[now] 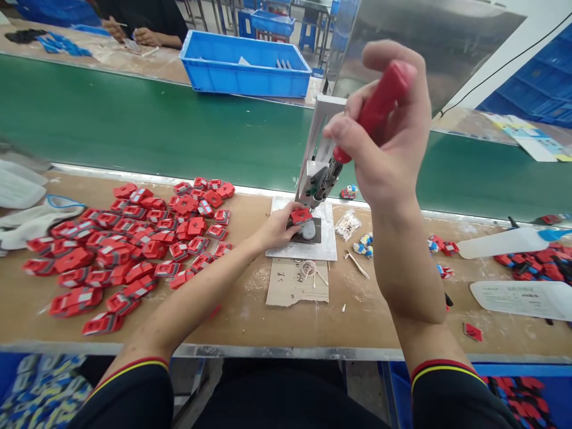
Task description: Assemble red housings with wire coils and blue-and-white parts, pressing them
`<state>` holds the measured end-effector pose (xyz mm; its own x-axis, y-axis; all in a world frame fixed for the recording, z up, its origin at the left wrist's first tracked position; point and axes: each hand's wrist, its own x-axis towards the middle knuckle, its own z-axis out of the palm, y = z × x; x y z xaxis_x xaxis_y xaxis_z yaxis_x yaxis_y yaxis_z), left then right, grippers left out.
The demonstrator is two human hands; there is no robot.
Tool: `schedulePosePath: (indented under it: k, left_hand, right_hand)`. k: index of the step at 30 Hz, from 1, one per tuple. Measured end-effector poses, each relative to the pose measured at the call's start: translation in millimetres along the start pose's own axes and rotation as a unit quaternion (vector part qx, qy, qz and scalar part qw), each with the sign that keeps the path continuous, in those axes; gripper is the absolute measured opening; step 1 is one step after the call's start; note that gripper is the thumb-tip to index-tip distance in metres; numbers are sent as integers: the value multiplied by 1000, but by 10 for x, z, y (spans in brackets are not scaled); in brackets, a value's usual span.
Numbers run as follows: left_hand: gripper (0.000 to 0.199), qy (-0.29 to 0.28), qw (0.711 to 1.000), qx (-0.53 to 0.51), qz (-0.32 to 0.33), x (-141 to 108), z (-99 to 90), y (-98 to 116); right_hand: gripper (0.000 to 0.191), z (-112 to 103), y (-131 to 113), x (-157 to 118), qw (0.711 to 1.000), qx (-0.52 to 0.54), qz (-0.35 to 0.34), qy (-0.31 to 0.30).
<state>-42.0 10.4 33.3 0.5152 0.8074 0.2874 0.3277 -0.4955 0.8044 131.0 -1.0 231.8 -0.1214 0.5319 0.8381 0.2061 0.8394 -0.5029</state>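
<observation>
My right hand is raised and wrapped round the red handle of a metal press. Low at the press base, my left hand pinches a red plastic part under the press head. A round pale disc lies beside that part on the dark block. The block rests on a light metal plate. Many red and grey parts are heaped left of my left forearm.
Cardboard with a small round dish and cotton swabs lies before the press. A swab bag, small coloured parts and white bottles are to the right. Beyond the green belt are a blue crate and another person's hands.
</observation>
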Motion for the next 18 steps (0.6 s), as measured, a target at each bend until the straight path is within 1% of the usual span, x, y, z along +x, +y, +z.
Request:
schedulePosePath:
  k: [3, 4, 6, 10, 12, 15, 18]
  left_hand:
    - [42, -6, 1000, 0, 19, 9, 67, -16]
    - [40, -6, 1000, 0, 25, 13, 81, -16]
    - [38, -3, 1000, -3, 31, 19, 101, -12]
    - [37, 14, 999, -29, 26, 3, 136, -10]
    - [39, 22, 999, -37, 23, -11, 162, -15]
    - [42, 29, 998, -48, 23, -24, 200, -28]
    - [44, 41, 997, -62, 25, -33, 229, -42]
  right_hand:
    - [40, 10, -103, -315, 1000, -26, 3, 5]
    - [33, -6, -124, -430, 999, -43, 7, 2]
    - [26, -40, -142, -634, 997, -70, 2, -13]
    - [16, -87, -80, -902, 990, -91, -32, -105]
    - [9, -104, -27, -1000, 984, -111, -42, -131]
    - [6, -131, 49, -1142, 978, -137, -61, -145]
    - [7, -169, 122, -1284, 971, -142, -73, -176]
